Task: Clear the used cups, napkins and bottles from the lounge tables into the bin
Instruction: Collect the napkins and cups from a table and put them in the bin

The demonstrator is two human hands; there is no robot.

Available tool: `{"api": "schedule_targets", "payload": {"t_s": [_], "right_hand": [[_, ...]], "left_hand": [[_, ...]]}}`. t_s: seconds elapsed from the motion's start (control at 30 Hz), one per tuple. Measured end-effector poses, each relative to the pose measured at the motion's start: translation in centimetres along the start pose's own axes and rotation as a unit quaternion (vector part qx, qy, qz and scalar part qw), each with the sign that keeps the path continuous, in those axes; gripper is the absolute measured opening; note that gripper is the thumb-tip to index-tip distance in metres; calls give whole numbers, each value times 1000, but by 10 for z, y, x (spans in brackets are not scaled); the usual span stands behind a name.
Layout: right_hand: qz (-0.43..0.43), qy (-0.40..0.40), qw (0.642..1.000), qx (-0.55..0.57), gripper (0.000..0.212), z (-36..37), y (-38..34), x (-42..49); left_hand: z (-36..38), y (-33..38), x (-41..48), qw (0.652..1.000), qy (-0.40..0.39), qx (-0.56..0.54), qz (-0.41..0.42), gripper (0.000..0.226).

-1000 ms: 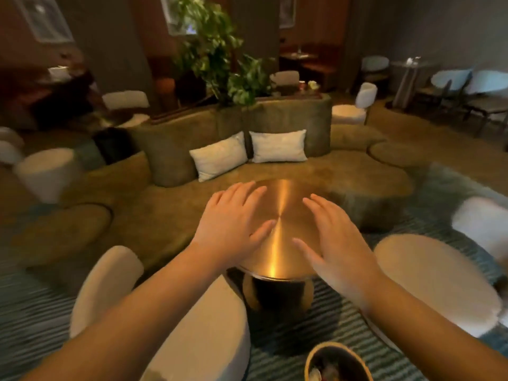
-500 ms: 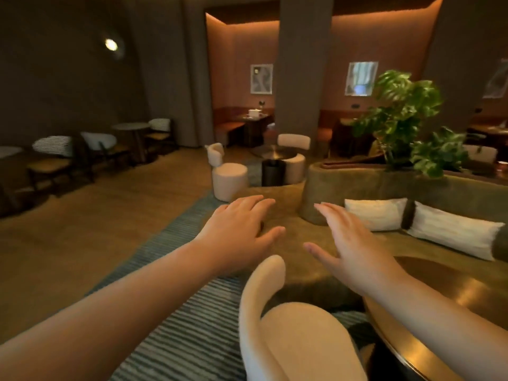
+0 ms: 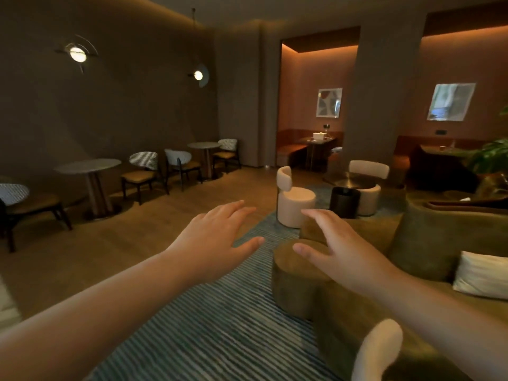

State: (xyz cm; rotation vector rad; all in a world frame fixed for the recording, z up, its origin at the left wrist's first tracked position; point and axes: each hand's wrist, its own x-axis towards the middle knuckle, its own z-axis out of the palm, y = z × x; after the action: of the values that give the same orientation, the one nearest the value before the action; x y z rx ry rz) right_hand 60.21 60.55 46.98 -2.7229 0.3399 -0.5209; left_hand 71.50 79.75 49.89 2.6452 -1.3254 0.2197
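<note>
Left hand (image 3: 211, 243) and right hand (image 3: 338, 248) empty, fingers (image 3: 236, 209) spread; items (image 3: 319, 136) on far tabletop (image 3: 330, 139) too small to tell, probably light, grip by sides.

I see both hands out ahead: the left hand (image 3: 211, 240) over the rug (image 3: 220, 325), the right hand (image 3: 338, 246) over the near end of the sofa (image 3: 330, 303), apart and touching nothing. The sofa lines the rug's right edge, with a pillow (image 3: 481, 273) on its seat. At the rug's far end a low table (image 3: 349, 180) has one chair (image 3: 294, 196) to its left. Off the rug, along the left wall, the near round table (image 3: 88, 165) and the far round table (image 3: 204, 145) have chairs between them
</note>
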Motion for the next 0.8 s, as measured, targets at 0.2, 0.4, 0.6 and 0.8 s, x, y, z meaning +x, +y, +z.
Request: {"api": "schedule_targets", "payload": {"t_s": [0.2,0.4,0.6,0.8], "right_hand": [[-16,-47,999,-9,80,35,-18,82],[-16,-60,998,7,80,69,-4,181],[-13,-74,997,11,80,83,23,296],[5,-78,997,11,77,99,52,412]], "left_hand": [[13,-77,46,1000,-10,21,-11,69],[30,-139,124,999,-6,33,-8,69],[41,-196,238,1000,-11,25,6,70],[46,-258,342,999,27,7,19,69]]}}
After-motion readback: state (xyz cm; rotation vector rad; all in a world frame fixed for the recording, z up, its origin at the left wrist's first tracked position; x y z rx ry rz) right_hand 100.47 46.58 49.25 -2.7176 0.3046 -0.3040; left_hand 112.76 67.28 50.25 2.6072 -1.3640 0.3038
